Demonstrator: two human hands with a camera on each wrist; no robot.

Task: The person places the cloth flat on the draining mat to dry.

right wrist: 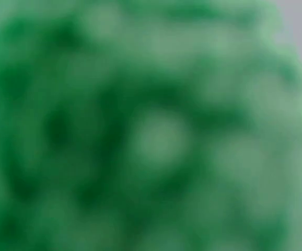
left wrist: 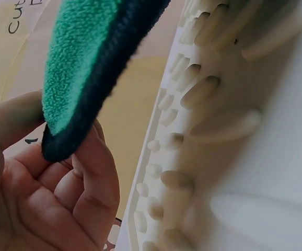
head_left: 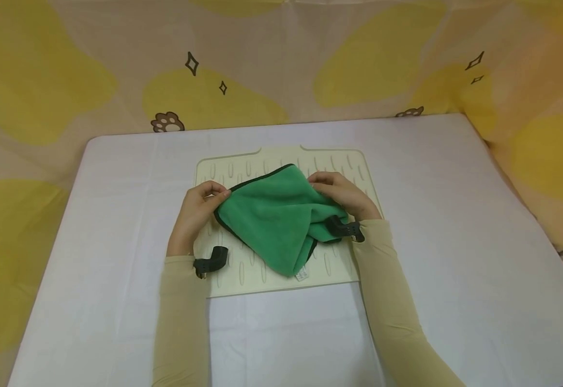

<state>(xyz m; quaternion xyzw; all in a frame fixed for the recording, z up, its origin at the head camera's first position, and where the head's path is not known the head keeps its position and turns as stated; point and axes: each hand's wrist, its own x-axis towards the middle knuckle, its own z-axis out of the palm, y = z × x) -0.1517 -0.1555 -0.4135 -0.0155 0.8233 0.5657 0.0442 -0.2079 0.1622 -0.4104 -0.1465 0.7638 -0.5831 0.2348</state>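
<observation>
A green microfibre cloth (head_left: 271, 215) with black edging hangs between both hands, its lower corner pointing toward me. A small white label (head_left: 302, 273) shows by that corner. My left hand (head_left: 199, 207) pinches the cloth's left corner between thumb and fingers; the left wrist view shows the dark hem (left wrist: 83, 125) in that grip. On the other side, my right hand (head_left: 341, 192) pinches the upper right edge, where the fabric is bunched and folded over. Blurred green cloth (right wrist: 156, 141) fills nearly all of the right wrist view, hiding the right fingers there.
Beneath the cloth lies a cream ridged mat (head_left: 240, 279) with a notch in its far edge. It rests on a white-covered table (head_left: 116, 226). Patterned yellow and beige fabric (head_left: 271, 59) rises behind the table. Both wrists wear small black cameras (head_left: 218, 259).
</observation>
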